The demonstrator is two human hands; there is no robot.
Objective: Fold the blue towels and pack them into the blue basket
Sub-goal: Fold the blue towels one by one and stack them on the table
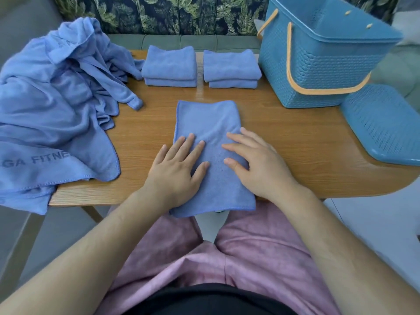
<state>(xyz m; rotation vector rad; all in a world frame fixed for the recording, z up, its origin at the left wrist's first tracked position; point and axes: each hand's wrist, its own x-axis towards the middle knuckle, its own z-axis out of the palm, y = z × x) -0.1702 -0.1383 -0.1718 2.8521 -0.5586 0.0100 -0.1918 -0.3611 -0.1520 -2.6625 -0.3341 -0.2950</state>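
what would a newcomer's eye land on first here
The left hand and right hand press flat on a partly folded towel at the near edge of the table. A heap of unfolded towels spills over the left side; the blue basket with orange handles stands far right, a matching lid in front of it.

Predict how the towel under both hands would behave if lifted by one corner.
Probably floppy: the towel lies flat and thin, and its near end hangs over the table edge. Likely to unfold, since only the left hand and right hand press it flat. Probably light and not slippery, judging by its soft, napped cloth.
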